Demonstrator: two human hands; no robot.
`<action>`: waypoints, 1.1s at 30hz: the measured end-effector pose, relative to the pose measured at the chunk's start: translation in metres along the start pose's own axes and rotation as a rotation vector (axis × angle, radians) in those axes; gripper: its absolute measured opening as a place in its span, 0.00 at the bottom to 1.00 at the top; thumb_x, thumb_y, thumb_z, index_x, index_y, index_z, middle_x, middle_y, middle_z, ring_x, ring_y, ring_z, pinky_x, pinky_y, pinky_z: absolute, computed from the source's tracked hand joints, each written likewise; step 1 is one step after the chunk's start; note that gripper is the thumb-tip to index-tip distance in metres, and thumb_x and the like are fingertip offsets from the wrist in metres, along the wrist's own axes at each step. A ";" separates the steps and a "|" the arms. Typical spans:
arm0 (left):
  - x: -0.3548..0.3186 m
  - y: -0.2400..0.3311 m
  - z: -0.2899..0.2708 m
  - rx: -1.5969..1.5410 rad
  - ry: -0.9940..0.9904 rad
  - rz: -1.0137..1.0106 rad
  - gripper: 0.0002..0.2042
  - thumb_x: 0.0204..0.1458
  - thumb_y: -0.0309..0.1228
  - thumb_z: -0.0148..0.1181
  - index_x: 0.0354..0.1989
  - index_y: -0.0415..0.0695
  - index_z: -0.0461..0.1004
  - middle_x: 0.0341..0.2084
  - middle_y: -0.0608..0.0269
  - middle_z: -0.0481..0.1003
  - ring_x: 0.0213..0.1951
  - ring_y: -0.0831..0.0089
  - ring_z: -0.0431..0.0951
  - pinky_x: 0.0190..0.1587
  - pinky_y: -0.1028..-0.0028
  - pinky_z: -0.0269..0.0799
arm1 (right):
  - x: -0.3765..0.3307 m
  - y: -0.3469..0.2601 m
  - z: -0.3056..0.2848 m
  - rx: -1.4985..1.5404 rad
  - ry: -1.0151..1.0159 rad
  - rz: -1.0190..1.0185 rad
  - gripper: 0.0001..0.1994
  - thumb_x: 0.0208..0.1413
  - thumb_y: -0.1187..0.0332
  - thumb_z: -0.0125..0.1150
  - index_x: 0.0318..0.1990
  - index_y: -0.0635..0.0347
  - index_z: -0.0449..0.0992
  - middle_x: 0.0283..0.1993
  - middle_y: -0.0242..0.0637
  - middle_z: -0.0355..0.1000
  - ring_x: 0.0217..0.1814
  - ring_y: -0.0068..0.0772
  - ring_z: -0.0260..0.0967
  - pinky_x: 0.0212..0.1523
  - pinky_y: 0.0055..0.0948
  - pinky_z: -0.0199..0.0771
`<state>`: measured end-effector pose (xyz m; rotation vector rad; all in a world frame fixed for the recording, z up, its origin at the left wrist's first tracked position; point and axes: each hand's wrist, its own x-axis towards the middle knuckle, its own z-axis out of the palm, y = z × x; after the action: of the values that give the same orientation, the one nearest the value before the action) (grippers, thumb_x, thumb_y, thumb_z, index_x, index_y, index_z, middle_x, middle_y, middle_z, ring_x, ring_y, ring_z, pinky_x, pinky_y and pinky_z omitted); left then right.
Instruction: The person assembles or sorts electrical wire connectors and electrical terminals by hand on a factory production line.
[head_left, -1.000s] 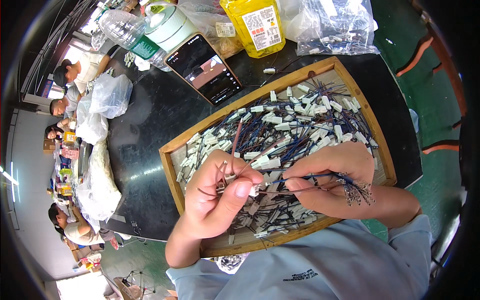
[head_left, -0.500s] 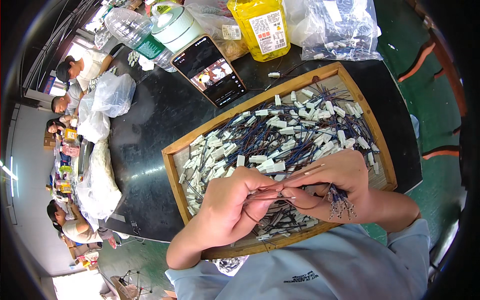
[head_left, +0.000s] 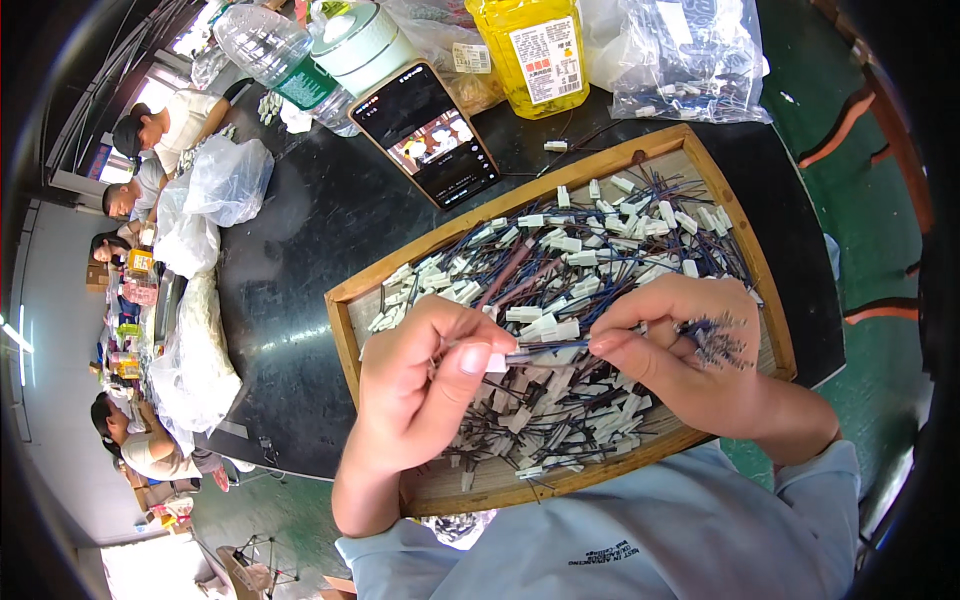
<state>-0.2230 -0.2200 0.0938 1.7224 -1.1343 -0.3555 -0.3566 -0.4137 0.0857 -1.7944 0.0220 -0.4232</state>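
Left hand (head_left: 425,390) pinches white connector (head_left: 497,362) | right hand (head_left: 690,350) grips blue wires (head_left: 545,349), seemingly bundled

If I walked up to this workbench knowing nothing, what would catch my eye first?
Most likely the shallow wooden tray in the middle of the black table, heaped with blue wires ending in small white plastic connectors. Right above it, the left hand pinches one white connector while the right hand holds a thin wire to it. Behind the tray lie a lit phone and a yellow bottle.
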 end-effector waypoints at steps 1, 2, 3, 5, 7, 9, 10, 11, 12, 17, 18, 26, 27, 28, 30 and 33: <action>0.000 -0.002 0.000 -0.124 0.005 -0.046 0.10 0.57 0.31 0.51 0.33 0.34 0.69 0.26 0.61 0.75 0.26 0.80 0.73 0.30 0.82 0.68 | 0.000 0.000 0.000 0.031 0.020 0.039 0.05 0.48 0.76 0.64 0.33 0.65 0.76 0.26 0.36 0.75 0.26 0.18 0.71 0.27 0.18 0.67; 0.001 -0.003 0.000 -0.248 0.010 -0.091 0.12 0.58 0.33 0.50 0.33 0.34 0.69 0.25 0.61 0.74 0.26 0.81 0.72 0.30 0.82 0.68 | 0.000 0.000 0.000 0.032 0.020 0.040 0.05 0.48 0.76 0.64 0.33 0.65 0.76 0.26 0.36 0.75 0.26 0.18 0.71 0.27 0.18 0.67; 0.002 -0.003 0.000 -0.302 0.028 -0.113 0.15 0.59 0.36 0.49 0.31 0.34 0.69 0.25 0.62 0.73 0.22 0.84 0.68 0.26 0.83 0.64 | -0.001 0.001 0.000 0.071 0.010 0.073 0.05 0.48 0.76 0.64 0.33 0.64 0.77 0.25 0.33 0.74 0.24 0.15 0.67 0.25 0.17 0.64; 0.001 -0.016 -0.005 -0.352 0.050 -0.110 0.15 0.59 0.37 0.50 0.30 0.35 0.69 0.24 0.62 0.73 0.20 0.85 0.66 0.23 0.84 0.61 | -0.001 0.001 0.000 0.112 0.001 0.106 0.04 0.49 0.76 0.63 0.33 0.63 0.77 0.24 0.30 0.73 0.22 0.11 0.64 0.23 0.17 0.61; 0.004 -0.020 -0.004 -0.506 0.156 -0.131 0.15 0.58 0.39 0.51 0.28 0.37 0.69 0.21 0.65 0.70 0.15 0.87 0.59 0.19 0.84 0.53 | -0.003 0.001 0.003 0.268 0.022 0.287 0.02 0.51 0.74 0.63 0.32 0.62 0.77 0.18 0.21 0.64 0.19 0.08 0.54 0.20 0.16 0.53; 0.008 -0.021 -0.007 -0.621 0.215 -0.211 0.15 0.60 0.40 0.47 0.30 0.40 0.67 0.15 0.72 0.62 0.14 0.88 0.54 0.16 0.84 0.49 | 0.001 0.000 0.000 0.222 0.031 0.292 0.03 0.53 0.73 0.61 0.34 0.62 0.76 0.19 0.20 0.61 0.20 0.08 0.52 0.21 0.16 0.52; 0.010 -0.019 -0.008 -0.649 0.259 -0.282 0.14 0.61 0.41 0.44 0.31 0.42 0.65 0.13 0.76 0.57 0.13 0.88 0.52 0.15 0.85 0.47 | 0.002 0.000 -0.001 0.175 0.040 0.296 0.04 0.55 0.72 0.59 0.35 0.62 0.74 0.20 0.19 0.59 0.21 0.08 0.50 0.22 0.15 0.50; 0.011 -0.021 -0.009 -0.648 0.258 -0.282 0.14 0.61 0.41 0.44 0.31 0.42 0.65 0.13 0.76 0.57 0.13 0.88 0.52 0.15 0.85 0.47 | 0.003 0.000 0.001 0.176 0.041 0.296 0.04 0.55 0.72 0.59 0.35 0.62 0.74 0.20 0.19 0.59 0.21 0.08 0.50 0.22 0.15 0.50; 0.013 -0.025 -0.010 -0.731 0.249 -0.283 0.13 0.62 0.40 0.42 0.33 0.43 0.65 0.15 0.75 0.57 0.13 0.88 0.51 0.15 0.85 0.45 | 0.003 0.000 0.006 0.289 0.153 0.291 0.05 0.56 0.72 0.57 0.37 0.62 0.71 0.22 0.20 0.58 0.23 0.08 0.50 0.24 0.14 0.51; 0.016 -0.017 -0.007 -0.823 0.244 -0.315 0.13 0.63 0.39 0.39 0.41 0.42 0.63 0.20 0.73 0.58 0.13 0.89 0.50 0.14 0.86 0.43 | -0.003 0.000 0.005 0.489 0.231 0.312 0.06 0.60 0.70 0.51 0.41 0.61 0.64 0.28 0.23 0.60 0.29 0.08 0.52 0.29 0.14 0.53; 0.015 -0.015 -0.006 -0.790 0.211 -0.314 0.12 0.63 0.38 0.39 0.43 0.41 0.63 0.21 0.72 0.59 0.13 0.89 0.50 0.13 0.86 0.43 | -0.004 0.001 0.006 0.443 0.207 0.270 0.06 0.60 0.70 0.51 0.41 0.61 0.65 0.28 0.23 0.61 0.29 0.09 0.52 0.29 0.14 0.53; 0.002 -0.007 0.012 -0.554 0.118 -0.058 0.13 0.59 0.38 0.48 0.42 0.41 0.59 0.16 0.70 0.59 0.13 0.88 0.52 0.13 0.85 0.45 | -0.005 0.006 0.006 0.262 -0.017 0.046 0.05 0.56 0.73 0.57 0.36 0.66 0.69 0.27 0.31 0.66 0.28 0.13 0.59 0.29 0.18 0.60; 0.002 -0.003 0.016 -0.539 0.138 -0.078 0.13 0.58 0.38 0.50 0.39 0.42 0.57 0.16 0.70 0.60 0.13 0.87 0.54 0.14 0.85 0.48 | -0.005 0.009 0.006 0.216 -0.054 -0.032 0.05 0.54 0.75 0.58 0.36 0.66 0.70 0.28 0.33 0.68 0.28 0.15 0.63 0.28 0.17 0.62; 0.000 -0.002 0.015 -0.541 0.136 -0.079 0.13 0.58 0.38 0.50 0.39 0.42 0.57 0.16 0.70 0.60 0.13 0.87 0.54 0.14 0.85 0.48 | -0.004 0.010 0.006 0.170 -0.091 -0.110 0.06 0.52 0.77 0.59 0.36 0.66 0.70 0.30 0.36 0.71 0.27 0.18 0.66 0.28 0.17 0.65; -0.003 -0.001 0.013 -0.523 -0.007 -0.070 0.09 0.58 0.29 0.49 0.42 0.39 0.59 0.25 0.65 0.65 0.22 0.86 0.61 0.24 0.85 0.58 | -0.005 0.010 0.006 0.172 -0.145 -0.035 0.07 0.49 0.79 0.62 0.34 0.68 0.71 0.32 0.42 0.73 0.31 0.21 0.71 0.30 0.17 0.68; -0.007 0.007 0.018 -0.547 -0.049 -0.103 0.09 0.58 0.29 0.48 0.42 0.38 0.58 0.28 0.63 0.66 0.25 0.84 0.64 0.29 0.84 0.62 | -0.007 0.016 0.016 0.265 0.020 -0.168 0.05 0.50 0.78 0.62 0.32 0.69 0.72 0.31 0.40 0.73 0.28 0.17 0.68 0.26 0.14 0.64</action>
<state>-0.2419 -0.2248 0.0896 1.2923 -0.8779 -0.7051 -0.3552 -0.4018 0.0656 -1.5353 -0.1644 -0.5384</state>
